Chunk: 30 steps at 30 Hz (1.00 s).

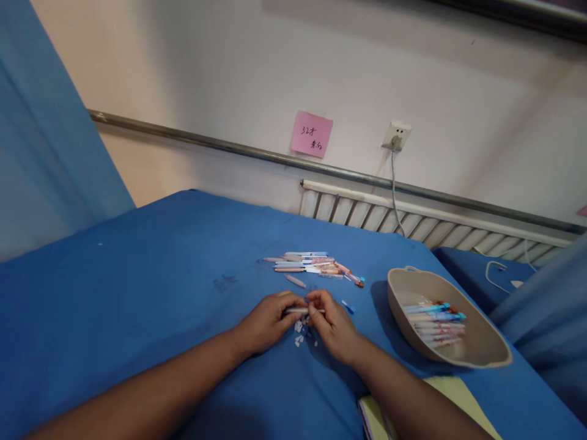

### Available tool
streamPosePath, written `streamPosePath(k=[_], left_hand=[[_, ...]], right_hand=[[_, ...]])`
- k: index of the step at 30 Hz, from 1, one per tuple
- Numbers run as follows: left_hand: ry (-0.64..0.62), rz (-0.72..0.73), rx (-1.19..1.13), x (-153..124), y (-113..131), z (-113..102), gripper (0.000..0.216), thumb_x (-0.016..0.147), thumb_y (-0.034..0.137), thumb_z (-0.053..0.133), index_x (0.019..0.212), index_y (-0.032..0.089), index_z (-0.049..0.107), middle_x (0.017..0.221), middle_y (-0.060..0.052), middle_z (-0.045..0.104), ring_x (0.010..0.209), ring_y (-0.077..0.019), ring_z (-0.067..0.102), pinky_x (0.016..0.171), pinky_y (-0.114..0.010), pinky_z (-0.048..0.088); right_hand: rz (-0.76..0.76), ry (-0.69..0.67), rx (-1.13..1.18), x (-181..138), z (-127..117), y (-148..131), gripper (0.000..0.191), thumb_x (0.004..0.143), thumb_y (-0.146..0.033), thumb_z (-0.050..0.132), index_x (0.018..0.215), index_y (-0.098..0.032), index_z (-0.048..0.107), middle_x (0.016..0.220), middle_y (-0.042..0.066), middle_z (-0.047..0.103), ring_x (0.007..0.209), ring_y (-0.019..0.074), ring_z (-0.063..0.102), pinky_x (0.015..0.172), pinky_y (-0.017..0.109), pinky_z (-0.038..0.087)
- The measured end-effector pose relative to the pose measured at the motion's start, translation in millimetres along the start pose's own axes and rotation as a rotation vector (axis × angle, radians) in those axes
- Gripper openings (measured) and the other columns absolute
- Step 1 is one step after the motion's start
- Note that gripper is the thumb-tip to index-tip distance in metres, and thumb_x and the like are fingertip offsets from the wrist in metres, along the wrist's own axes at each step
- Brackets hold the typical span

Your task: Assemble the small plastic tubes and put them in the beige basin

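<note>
My left hand [270, 318] and my right hand [332, 324] meet over the blue tablecloth [137, 287], fingers pinched together on one thin pale pen [300, 310] held level between them. Small white and blue bits [300, 333] lie on the cloth just under my hands. A loose pile of pens [312, 264] lies a little beyond my hands. One pink pen [295, 280] lies apart from the pile. A small blue cap [347, 306] rests right of my right hand.
A beige oval basket [486, 351] with several pens in it stands at the right. A yellow notebook [440, 388] lies at the near right edge. Behind the table are a radiator [413, 214], a wall socket with a cable [395, 135] and a pink note [311, 134].
</note>
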<state>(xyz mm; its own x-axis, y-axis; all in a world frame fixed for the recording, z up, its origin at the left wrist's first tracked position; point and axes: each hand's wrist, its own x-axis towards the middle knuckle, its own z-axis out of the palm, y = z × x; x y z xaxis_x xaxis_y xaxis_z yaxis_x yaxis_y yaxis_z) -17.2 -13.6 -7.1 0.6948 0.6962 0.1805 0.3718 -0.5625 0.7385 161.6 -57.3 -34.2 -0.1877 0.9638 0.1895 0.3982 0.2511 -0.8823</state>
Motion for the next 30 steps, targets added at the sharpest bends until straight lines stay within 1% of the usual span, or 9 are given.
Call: streamPosePath(k=[4, 9, 11, 16, 22, 27, 30], left_hand=[[0.015, -0.050, -0.037, 1.1, -1.7, 0.0, 0.023, 0.089, 0.031, 0.044, 0.094, 0.019, 0.064, 0.091, -0.003, 0.064, 0.086, -0.0165, 0.057, 0.077, -0.025, 0.041], [0.013, -0.104, -0.090, 1.5, -2.3, -0.3, 0.027, 0.090, 0.034, 0.041, 0.095, 0.019, 0.062, 0.087, -0.002, 0.064, 0.080, -0.0159, 0.057, 0.072, -0.024, 0.042], [0.002, -0.100, -0.101, 1.4, -2.2, -0.5, 0.027, 0.089, 0.035, 0.041, 0.094, 0.019, 0.062, 0.087, -0.002, 0.065, 0.080, -0.0159, 0.056, 0.072, -0.024, 0.042], [-0.019, -0.089, -0.118, 1.2, -5.5, 0.5, 0.025, 0.088, 0.034, 0.045, 0.093, 0.018, 0.064, 0.087, -0.002, 0.066, 0.081, -0.0162, 0.058, 0.074, -0.024, 0.043], [-0.016, -0.058, -0.112, 0.4, -7.1, 1.6, 0.022, 0.087, 0.031, 0.049, 0.096, 0.020, 0.064, 0.091, -0.002, 0.066, 0.086, -0.0168, 0.058, 0.078, -0.025, 0.043], [-0.005, 0.016, -0.050, -1.8, -3.6, 0.4, 0.019, 0.086, 0.026, 0.049, 0.096, 0.020, 0.065, 0.095, -0.004, 0.064, 0.087, -0.0169, 0.056, 0.081, -0.027, 0.042], [-0.002, 0.008, -0.069, -2.6, -2.9, 0.5, 0.019, 0.085, 0.026, 0.049, 0.095, 0.020, 0.064, 0.094, -0.004, 0.064, 0.086, -0.0171, 0.056, 0.081, -0.028, 0.042]], right_hand=[[-0.007, 0.063, -0.055, 1.3, -0.1, 1.9, 0.023, 0.091, -0.033, 0.044, 0.109, -0.019, 0.048, 0.094, 0.004, 0.060, 0.082, 0.0160, 0.060, 0.071, 0.029, 0.047], [0.045, 0.097, 0.011, 4.3, -1.7, 3.3, 0.024, 0.093, -0.037, 0.039, 0.105, -0.019, 0.049, 0.094, 0.004, 0.061, 0.070, 0.0135, 0.061, 0.066, 0.027, 0.048], [0.034, 0.066, 0.020, 4.2, -2.5, 2.2, 0.025, 0.093, -0.037, 0.038, 0.107, -0.019, 0.048, 0.093, 0.004, 0.062, 0.072, 0.0135, 0.061, 0.067, 0.027, 0.048], [-0.066, -0.043, -0.074, 0.4, -5.3, -4.5, 0.028, 0.093, -0.034, 0.042, 0.117, -0.020, 0.045, 0.100, 0.005, 0.060, 0.087, 0.0159, 0.059, 0.077, 0.030, 0.046], [-0.143, -0.084, -0.113, -2.4, -8.4, -11.4, 0.034, 0.092, -0.032, 0.045, 0.123, -0.020, 0.041, 0.112, 0.007, 0.056, 0.102, 0.0173, 0.054, 0.089, 0.032, 0.042], [-0.184, -0.093, -0.123, -4.0, -7.3, -14.4, 0.035, 0.092, -0.032, 0.045, 0.124, -0.020, 0.041, 0.115, 0.008, 0.055, 0.105, 0.0174, 0.052, 0.091, 0.032, 0.042], [-0.189, -0.086, -0.115, -5.0, -5.6, -14.8, 0.035, 0.092, -0.034, 0.044, 0.124, -0.019, 0.042, 0.114, 0.008, 0.056, 0.104, 0.0177, 0.053, 0.090, 0.032, 0.042]])
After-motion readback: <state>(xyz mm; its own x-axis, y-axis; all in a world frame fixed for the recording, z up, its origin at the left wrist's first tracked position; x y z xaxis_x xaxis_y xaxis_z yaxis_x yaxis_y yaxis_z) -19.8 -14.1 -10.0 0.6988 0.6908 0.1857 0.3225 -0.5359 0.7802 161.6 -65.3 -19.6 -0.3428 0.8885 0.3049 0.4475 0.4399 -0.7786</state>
